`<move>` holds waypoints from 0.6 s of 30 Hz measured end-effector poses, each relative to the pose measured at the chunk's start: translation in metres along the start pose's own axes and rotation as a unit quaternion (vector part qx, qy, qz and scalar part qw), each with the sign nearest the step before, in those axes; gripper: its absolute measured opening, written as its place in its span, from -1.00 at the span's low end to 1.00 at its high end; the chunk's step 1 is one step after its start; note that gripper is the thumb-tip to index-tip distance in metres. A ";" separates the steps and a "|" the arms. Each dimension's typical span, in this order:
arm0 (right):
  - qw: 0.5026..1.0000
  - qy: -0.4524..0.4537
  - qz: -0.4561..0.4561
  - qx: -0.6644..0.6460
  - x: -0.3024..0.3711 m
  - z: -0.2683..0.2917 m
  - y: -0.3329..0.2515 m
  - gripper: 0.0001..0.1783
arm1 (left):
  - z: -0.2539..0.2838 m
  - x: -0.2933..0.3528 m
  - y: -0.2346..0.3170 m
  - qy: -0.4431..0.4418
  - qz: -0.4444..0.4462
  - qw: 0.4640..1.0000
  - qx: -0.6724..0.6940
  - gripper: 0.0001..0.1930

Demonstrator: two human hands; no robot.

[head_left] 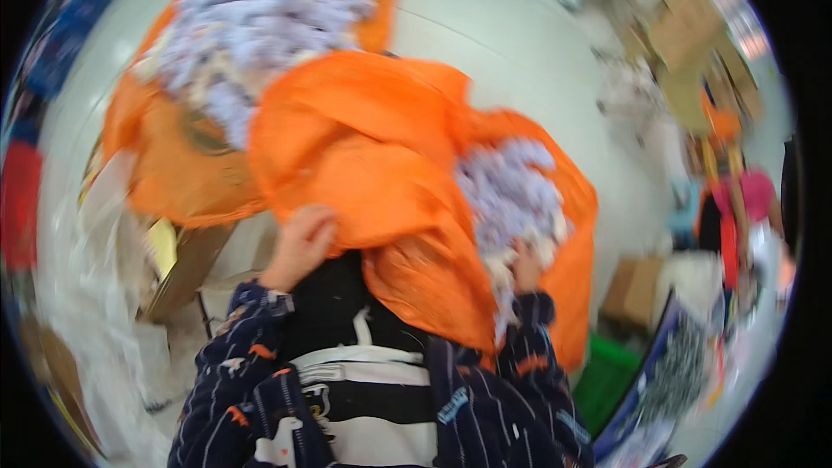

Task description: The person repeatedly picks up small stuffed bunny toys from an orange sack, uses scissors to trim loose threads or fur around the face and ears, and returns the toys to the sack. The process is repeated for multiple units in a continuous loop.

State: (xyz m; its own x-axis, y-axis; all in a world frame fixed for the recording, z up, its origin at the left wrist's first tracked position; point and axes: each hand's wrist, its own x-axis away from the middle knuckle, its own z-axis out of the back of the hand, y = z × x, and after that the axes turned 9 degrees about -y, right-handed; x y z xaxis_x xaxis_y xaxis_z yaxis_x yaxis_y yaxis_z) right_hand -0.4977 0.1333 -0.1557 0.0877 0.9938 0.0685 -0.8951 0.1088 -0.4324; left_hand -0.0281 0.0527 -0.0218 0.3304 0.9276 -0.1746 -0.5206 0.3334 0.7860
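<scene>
The orange bag is hoisted up right in front of the person's chest, mouth tipped to the right so the pale lilac scraps inside bulge out. The left hand is clenched on the bag's lower edge, probably to keep it from sagging. The right hand is buried in the scraps at the mouth; can't tell if its grip is closed, too blurry. Behind sits a second orange bag full of the same stuff. What the scraps actually are is hard to make out.
</scene>
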 end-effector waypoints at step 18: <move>0.917 -0.147 -0.369 -0.035 -0.002 -0.085 0.000 -0.46 | -0.042 -0.012 -0.011 -0.022 0.061 0.996 -0.064 -0.87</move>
State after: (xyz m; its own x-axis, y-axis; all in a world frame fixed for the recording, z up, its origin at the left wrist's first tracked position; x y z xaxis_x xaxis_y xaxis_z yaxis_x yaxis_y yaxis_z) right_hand -0.4608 0.1330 -0.2319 0.5279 0.6009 0.6002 -0.6080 0.7608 -0.2270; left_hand -0.0592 0.0445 -0.0535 0.2911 0.9551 -0.0545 -0.6535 0.2402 0.7178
